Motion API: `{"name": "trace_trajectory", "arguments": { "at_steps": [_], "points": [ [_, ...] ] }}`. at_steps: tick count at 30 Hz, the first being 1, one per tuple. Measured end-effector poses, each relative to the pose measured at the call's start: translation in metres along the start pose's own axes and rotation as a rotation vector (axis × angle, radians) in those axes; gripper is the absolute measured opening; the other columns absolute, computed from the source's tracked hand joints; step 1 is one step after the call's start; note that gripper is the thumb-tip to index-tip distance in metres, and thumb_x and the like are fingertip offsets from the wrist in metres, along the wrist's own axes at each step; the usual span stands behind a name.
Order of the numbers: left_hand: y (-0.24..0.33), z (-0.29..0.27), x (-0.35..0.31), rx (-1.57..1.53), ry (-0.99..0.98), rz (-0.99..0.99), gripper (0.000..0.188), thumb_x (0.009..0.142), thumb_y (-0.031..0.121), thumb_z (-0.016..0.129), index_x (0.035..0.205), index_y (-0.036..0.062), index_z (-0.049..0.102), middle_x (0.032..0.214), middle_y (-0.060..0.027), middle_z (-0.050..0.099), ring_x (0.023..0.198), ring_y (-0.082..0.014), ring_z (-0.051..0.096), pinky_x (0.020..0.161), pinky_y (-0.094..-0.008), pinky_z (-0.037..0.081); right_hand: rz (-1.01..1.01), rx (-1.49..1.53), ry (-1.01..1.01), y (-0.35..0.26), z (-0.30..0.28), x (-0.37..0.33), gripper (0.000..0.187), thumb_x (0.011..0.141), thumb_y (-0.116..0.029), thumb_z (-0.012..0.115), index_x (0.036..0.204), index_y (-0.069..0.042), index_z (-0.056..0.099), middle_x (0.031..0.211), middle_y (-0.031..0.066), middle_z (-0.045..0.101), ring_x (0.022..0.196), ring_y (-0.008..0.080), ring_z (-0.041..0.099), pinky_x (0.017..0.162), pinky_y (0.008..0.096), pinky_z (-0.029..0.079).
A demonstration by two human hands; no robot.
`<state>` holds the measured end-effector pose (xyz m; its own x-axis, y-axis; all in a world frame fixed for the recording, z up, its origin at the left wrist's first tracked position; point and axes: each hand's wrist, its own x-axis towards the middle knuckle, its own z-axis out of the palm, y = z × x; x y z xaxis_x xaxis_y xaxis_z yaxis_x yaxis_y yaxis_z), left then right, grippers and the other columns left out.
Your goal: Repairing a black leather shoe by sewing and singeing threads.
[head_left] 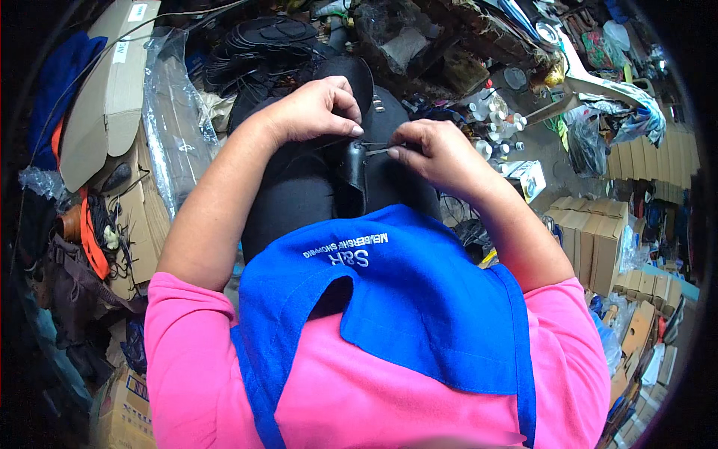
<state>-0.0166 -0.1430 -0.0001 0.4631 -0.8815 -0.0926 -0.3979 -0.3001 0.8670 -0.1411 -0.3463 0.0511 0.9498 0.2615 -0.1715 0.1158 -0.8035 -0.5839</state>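
A shiny black leather-like piece [350, 170], curled and narrow, stands above my lap between my thighs. My left hand [318, 111] is closed at its upper end, thumb and fingers pinched together there. To the right of it, my right hand [430, 148] pinches a thin pale strand [378, 150] that runs across to the black piece. Whether the strand is thread or a fine tool is too small to tell. Just beyond my left fingers lies a rounded black flap [360, 81], partly covered by the hand. Dark trousers [288, 194] cover my legs beneath.
A pile of flat black pieces [262, 41] sits ahead to the left. Small bottles [497, 123] cluster at the right, beside a white box [527, 178]. Stacked cardboard [591, 236] stands farther right. Cardboard sheets [112, 112] and clear plastic wrap [170, 112] lean at left.
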Motion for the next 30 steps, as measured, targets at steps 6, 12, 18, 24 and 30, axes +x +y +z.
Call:
{"name": "trace_trajectory", "arguments": {
  "at_steps": [6, 12, 18, 24, 30],
  "points": [
    [-0.013, 0.015, -0.001, 0.086, 0.127, 0.094, 0.023, 0.077, 0.027, 0.069, 0.084, 0.0048, 0.067, 0.093, -0.0071, 0.052, 0.092, -0.0209, 0.054, 0.083, -0.0312, 0.043, -0.189, -0.104, -0.015, -0.009, 0.001, -0.004, 0.017, 0.077, -0.017, 0.067, 0.092, -0.010, 0.070, 0.108, 0.0102, 0.061, 0.099, 0.0281, 0.056, 0.085, 0.0388, 0.043],
    [-0.013, 0.019, -0.002, 0.109, 0.137, 0.077, 0.025, 0.077, 0.029, 0.067, 0.089, 0.0065, 0.068, 0.099, -0.0110, 0.056, 0.095, -0.0247, 0.056, 0.085, -0.0334, 0.045, -0.291, -0.122, 0.146, -0.045, -0.015, 0.027, 0.015, 0.076, -0.019, 0.069, 0.087, -0.008, 0.069, 0.097, 0.0076, 0.064, 0.095, 0.0272, 0.057, 0.085, 0.0389, 0.041],
    [-0.020, 0.016, -0.013, -0.152, 0.200, 0.272, 0.030, 0.078, 0.024, 0.066, 0.104, 0.0082, 0.065, 0.107, -0.0148, 0.064, 0.105, -0.0259, 0.058, 0.092, -0.0359, 0.043, -0.643, -0.033, 0.138, -0.115, 0.008, 0.094, 0.017, 0.076, -0.017, 0.066, 0.087, -0.004, 0.067, 0.088, 0.0145, 0.061, 0.080, 0.0330, 0.061, 0.073, 0.0401, 0.050],
    [-0.023, 0.016, -0.050, -0.008, 0.327, 0.173, 0.030, 0.077, 0.023, 0.067, 0.104, 0.0085, 0.065, 0.106, -0.0144, 0.064, 0.105, -0.0262, 0.058, 0.092, -0.0364, 0.043, -0.921, -0.054, 0.099, -0.215, 0.081, 0.176, 0.022, 0.081, -0.020, 0.057, 0.097, -0.010, 0.067, 0.093, 0.0148, 0.062, 0.087, 0.0340, 0.061, 0.077, 0.0425, 0.050],
    [-0.027, 0.026, -0.085, 0.121, 0.456, 0.019, 0.030, 0.077, 0.022, 0.067, 0.104, 0.0088, 0.065, 0.105, -0.0140, 0.064, 0.104, -0.0265, 0.059, 0.092, -0.0370, 0.043, -0.817, -0.524, -0.061, -0.283, 0.130, 0.206, 0.024, 0.082, -0.016, 0.050, 0.098, -0.011, 0.068, 0.094, 0.0112, 0.068, 0.091, 0.0285, 0.065, 0.079, 0.0397, 0.050]
  ]
}}
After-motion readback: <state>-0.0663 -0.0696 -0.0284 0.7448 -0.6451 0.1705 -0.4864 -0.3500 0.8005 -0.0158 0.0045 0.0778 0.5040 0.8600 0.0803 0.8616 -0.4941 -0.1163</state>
